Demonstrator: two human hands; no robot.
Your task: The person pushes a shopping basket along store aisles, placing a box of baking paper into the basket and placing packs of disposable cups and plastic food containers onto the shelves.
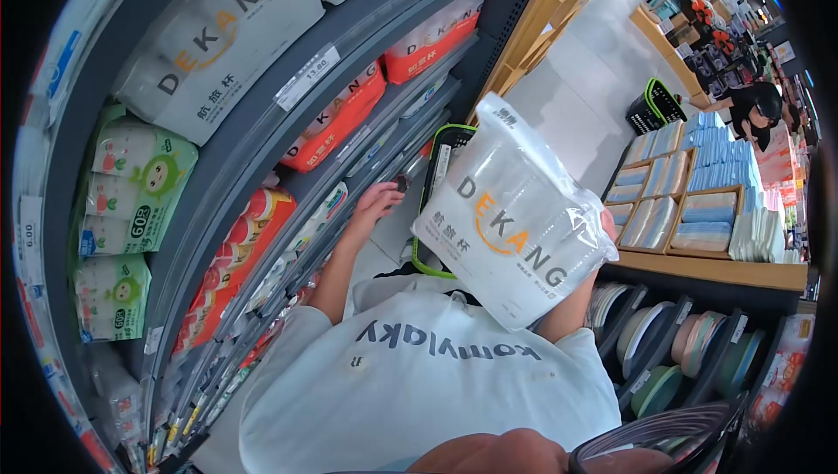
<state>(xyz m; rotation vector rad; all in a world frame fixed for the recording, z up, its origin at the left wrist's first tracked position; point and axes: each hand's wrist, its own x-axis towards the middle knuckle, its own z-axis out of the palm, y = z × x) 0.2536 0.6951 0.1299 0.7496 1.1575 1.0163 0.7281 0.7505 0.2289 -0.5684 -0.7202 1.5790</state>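
Cup pack [511, 216], held up beyond your shirt [436, 400]: probably light, film-slick, crushable; best supported broadly along both sides. Your right hand [608, 223], partly hidden, clasps its edge; your left hand [380, 202] stands apart, its grip unclear.

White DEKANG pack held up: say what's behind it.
A green-rimmed basket and the right hand partly show past the pack; the rest behind it is covered.

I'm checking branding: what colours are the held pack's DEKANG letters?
Grey DEKANG letters, with orange E and A; best in head view.
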